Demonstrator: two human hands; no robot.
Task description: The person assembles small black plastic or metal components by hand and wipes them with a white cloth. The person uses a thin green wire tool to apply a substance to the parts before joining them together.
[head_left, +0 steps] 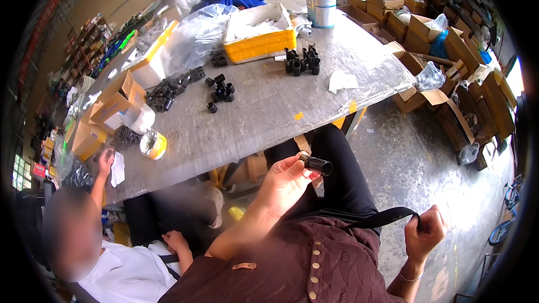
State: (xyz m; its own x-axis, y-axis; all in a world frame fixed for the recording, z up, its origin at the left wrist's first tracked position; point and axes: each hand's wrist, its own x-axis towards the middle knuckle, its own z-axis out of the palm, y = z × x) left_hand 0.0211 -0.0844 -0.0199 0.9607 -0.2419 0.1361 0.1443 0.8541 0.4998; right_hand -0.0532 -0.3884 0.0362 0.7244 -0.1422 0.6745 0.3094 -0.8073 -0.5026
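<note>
Above my lap, my left hand (289, 184) pinches a short black plastic tube (319, 165), its round end pointing right. Out at the right, my right hand (425, 234) is closed in a fist around the end of a black strap (387, 216). The strap runs from my waist and is pulled out to the side. On the table, similar black tubes (303, 63) stand upright together. A looser cluster of black tubes (223, 92) lies to their left, with a bigger pile of black parts (167, 94) beyond it.
A grey table (252, 115) stretches ahead, holding a yellow-and-white foam box (260, 50), a blue-white can (321, 14) and a yellow tub (153, 145). A person in white (126, 266) sits close on my left. Cardboard boxes (443, 67) crowd the right side.
</note>
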